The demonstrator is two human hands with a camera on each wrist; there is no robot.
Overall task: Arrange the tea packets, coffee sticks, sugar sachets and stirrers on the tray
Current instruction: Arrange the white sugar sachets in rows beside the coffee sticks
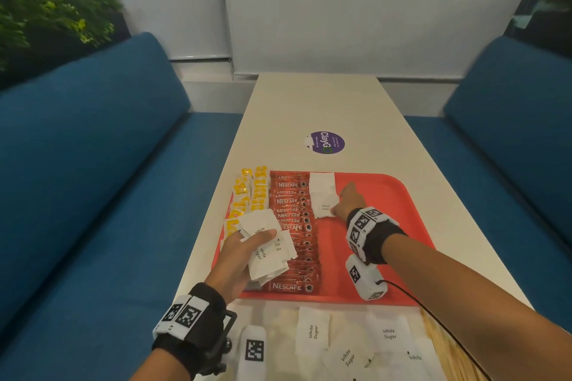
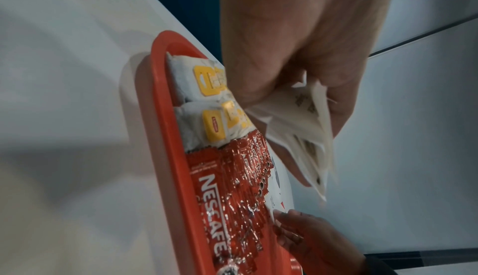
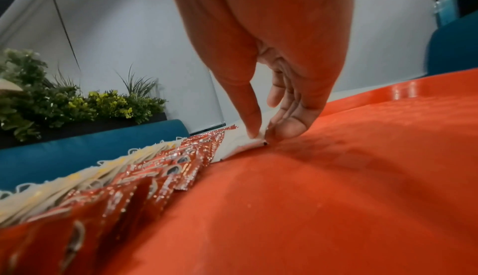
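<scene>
Because the white paper sugar sachets (image 1: 323, 195) are thin, light and floppy, they will likely slide over one another and buckle if pushed from the middle, so an edge or corner pinch looks the safest hold. The right hand (image 1: 348, 199) does that: its thumb and forefinger are together on the near corner of the sachet row lying on the flat red plastic tray (image 1: 387, 195), just beside the overlapped red foil coffee sticks (image 1: 292, 226). The left hand (image 1: 240, 260) has its fingers (image 1: 263, 233) curled round a fanned sheaf of white sugar sachets (image 1: 266, 252), held over the yellow-and-white tea packets (image 1: 247, 192) at the tray's left edge. More loose sachets (image 1: 311, 331) lie on the pale counter (image 1: 325, 102) near the tray.

The head view shows the whole layout; only the right wrist view shows the pinch at the sachet's corner (image 3: 254, 142). The left wrist view alone shows the sheaf's splayed edges (image 2: 297, 128). Stirrers cannot be told for certain.
</scene>
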